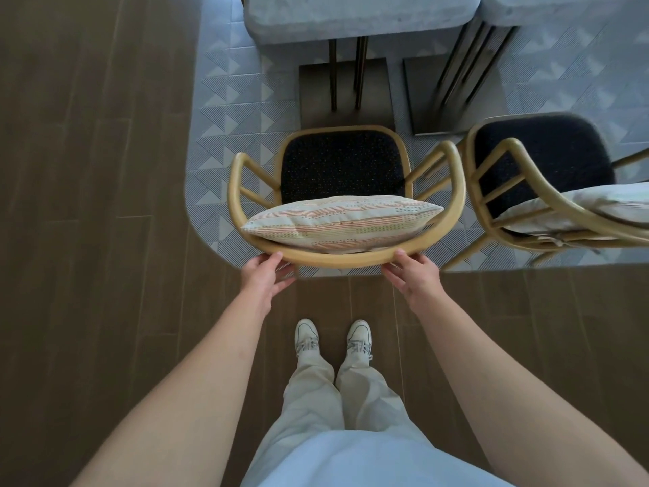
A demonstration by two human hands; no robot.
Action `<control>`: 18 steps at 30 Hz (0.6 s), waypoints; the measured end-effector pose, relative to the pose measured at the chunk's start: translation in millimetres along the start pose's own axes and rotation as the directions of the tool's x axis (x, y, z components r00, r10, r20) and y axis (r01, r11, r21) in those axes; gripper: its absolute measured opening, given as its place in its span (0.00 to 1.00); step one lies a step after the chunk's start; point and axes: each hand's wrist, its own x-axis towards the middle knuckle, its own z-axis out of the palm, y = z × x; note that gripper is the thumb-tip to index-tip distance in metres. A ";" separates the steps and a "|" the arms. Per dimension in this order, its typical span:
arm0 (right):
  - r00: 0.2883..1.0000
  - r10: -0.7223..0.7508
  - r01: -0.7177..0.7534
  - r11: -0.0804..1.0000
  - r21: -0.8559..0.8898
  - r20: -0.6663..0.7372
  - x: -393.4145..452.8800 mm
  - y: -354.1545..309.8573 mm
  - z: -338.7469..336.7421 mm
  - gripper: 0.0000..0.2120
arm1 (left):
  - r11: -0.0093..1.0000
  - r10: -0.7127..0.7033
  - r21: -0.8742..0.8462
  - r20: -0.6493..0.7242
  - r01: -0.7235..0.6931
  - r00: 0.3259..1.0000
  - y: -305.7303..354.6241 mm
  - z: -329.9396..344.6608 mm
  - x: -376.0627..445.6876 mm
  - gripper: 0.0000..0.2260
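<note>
Two hands are gripping the curved back rail of one chair [351, 260]. The left hand [267, 275] is holding the rail near its left end, with the thumb lying on top and the fingers curling underneath. The right hand [414, 275] is holding the rail near its right end in the same manner. Both hands are sitting well apart, one at each side of the person's body.

The chair is showing a golden-yellow frame of round-section bars. Its back rail is sweeping forward on both sides and forming two armrests, each joined to the seat by slanted struts. A dark seat pad [340, 163] with fine coloured specks is filling the seat frame. A pale pillow [337, 223] with orange and green dashed stripes is leaning against the inside of the back rail and resting on the seat pad.

The chair is standing on the patterned floor [228, 100], at its edge beside the wooden floor [87, 170], and facing a grey-topped table [351, 15]. A second chair [548, 149] of the same build is standing just beside it on the right. The person's pale shoes [307, 337] are standing on the wooden floor directly behind the chair.
</note>
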 end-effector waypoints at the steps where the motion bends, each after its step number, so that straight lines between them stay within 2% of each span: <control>1: 1.000 0.001 -0.001 1.000 -0.002 0.007 0.3 0.1 -1.1 0.18 | 1.000 -0.014 -0.019 0.008 0.015 1.000 -0.7 1.0 0.3 0.08; 3: 1.000 0.006 -0.006 1.000 -0.012 0.010 1.7 -0.7 -2.9 0.18 | 0.997 -0.044 -0.060 0.031 0.046 0.999 -1.7 2.8 1.0 0.03; 10: 1.000 -0.008 0.005 0.996 -0.088 -0.026 5.9 -4.1 -4.1 0.15 | 0.989 -0.075 -0.121 0.065 0.083 0.995 -5.5 6.7 1.0 0.07; 15: 0.999 -0.023 0.018 0.994 -0.106 -0.042 5.6 -4.4 -10.0 0.16 | 0.988 -0.073 -0.128 0.070 0.082 0.995 -15.9 9.9 -5.2 0.02; 18: 0.999 -0.029 0.025 0.994 -0.106 -0.036 2.7 -4.9 -10.7 0.16 | 0.988 -0.071 -0.132 0.074 0.080 0.995 -15.8 11.2 -6.3 0.01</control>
